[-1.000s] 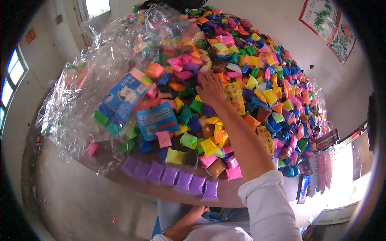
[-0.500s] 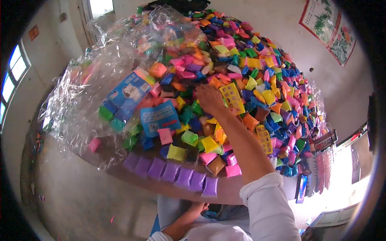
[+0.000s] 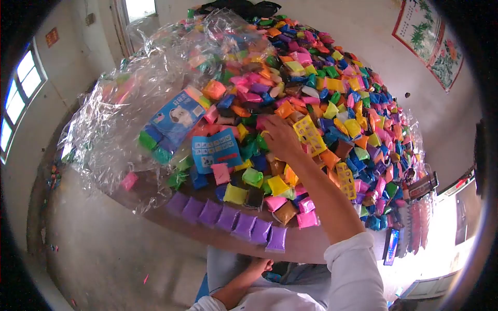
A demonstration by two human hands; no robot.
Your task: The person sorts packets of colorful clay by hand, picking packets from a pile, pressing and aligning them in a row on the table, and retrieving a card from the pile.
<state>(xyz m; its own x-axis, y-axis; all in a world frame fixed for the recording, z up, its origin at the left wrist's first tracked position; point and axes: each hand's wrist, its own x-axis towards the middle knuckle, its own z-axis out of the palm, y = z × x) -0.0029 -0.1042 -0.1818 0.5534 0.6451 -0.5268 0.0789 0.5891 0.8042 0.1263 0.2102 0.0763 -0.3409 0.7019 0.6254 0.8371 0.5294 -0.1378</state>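
My right hand (image 3: pixel 282 139) reaches into a heap of small coloured packets (image 3: pixel 311 78) on the table. Its fingers are bent down and closed about a pink packet (image 3: pixel 263 122); the fingertips are partly hidden. Beside that hand lies a yellow card with rows of pictures (image 3: pixel 309 136). Down at my lap, below the table edge, my left hand (image 3: pixel 263 265) is curled closed, and what it may hold is hidden. Along the near edge runs a row of several purple packets (image 3: pixel 226 218), lying side by side.
Crumpled clear plastic (image 3: pixel 124 124) covers the heap's left side. A blue printed bag with a dog picture (image 3: pixel 179 116) and a blue leaflet (image 3: pixel 217 149) lie left of my right hand. A phone-like device (image 3: pixel 391 247) is at the right edge. A second yellow card (image 3: pixel 345 181) lies near my forearm.
The whole view has shifted slightly right as my head moved. My right hand stays by the same pink packet, and my left hand remains at my lap.
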